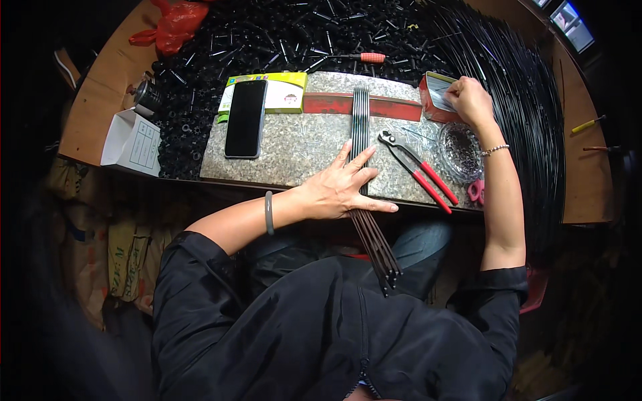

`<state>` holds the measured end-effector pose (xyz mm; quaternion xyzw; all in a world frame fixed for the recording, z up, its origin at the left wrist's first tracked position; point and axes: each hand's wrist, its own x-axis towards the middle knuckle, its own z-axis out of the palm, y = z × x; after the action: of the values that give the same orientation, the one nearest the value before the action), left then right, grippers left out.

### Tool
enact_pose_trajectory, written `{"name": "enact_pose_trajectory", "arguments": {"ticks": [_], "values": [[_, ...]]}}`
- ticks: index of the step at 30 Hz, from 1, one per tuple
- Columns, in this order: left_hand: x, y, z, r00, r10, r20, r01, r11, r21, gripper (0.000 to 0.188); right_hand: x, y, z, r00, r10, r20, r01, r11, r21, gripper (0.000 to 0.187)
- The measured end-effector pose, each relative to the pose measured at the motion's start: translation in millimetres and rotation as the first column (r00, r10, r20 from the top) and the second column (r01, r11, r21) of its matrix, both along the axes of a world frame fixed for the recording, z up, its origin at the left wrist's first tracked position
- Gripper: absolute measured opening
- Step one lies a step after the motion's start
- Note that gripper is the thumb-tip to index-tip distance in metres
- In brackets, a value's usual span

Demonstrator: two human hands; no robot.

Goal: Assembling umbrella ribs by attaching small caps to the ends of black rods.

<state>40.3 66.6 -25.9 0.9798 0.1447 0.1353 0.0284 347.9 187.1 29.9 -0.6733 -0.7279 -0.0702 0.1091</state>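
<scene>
A row of thin black rods (360, 120) lies side by side across the speckled board, their near ends hanging over its front edge toward my lap. My left hand (341, 185) rests flat across them, fingers stretched and spread. At the board's back right, my right hand (471, 101) is at a small red box (428, 100) holding thin pale strips. Its fingers are bent together inside the box, and their tips are hidden. Cutting pliers with red handles (428, 177) lie right of the rods. Behind them runs a red metal bar (394, 107), under or against the rods.
A black phone (245, 120) leans on a yellow-green box (284, 93) at left. A glass dish (460, 152) and pink scissors (475, 192) are near my right forearm. Black parts (267, 40) heap behind, with long black rods (528, 100) at right and a white carton (132, 142) at left.
</scene>
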Motion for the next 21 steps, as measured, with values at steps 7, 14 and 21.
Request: {"name": "enact_pose_trajectory", "arguments": {"ticks": [7,14,21], "values": [[-1,0,-3,0.999,0.034,0.006,-0.034,0.997,0.074,0.058,-69,-8,0,0.834,0.43,-0.346,-0.392,0.903,0.177,0.011],[1,0,-4,0.999,0.031,0.023,-0.033,0.997,0.072,0.058,-97,6,-33,0.816,0.285,-0.503,-0.365,0.929,-0.066,0.016],[-1,0,-5,0.999,0.035,0.027,-0.037,0.997,0.07,0.061,-96,7,-34,0.804,0.221,-0.552,-0.345,0.929,-0.13,0.015]]}}
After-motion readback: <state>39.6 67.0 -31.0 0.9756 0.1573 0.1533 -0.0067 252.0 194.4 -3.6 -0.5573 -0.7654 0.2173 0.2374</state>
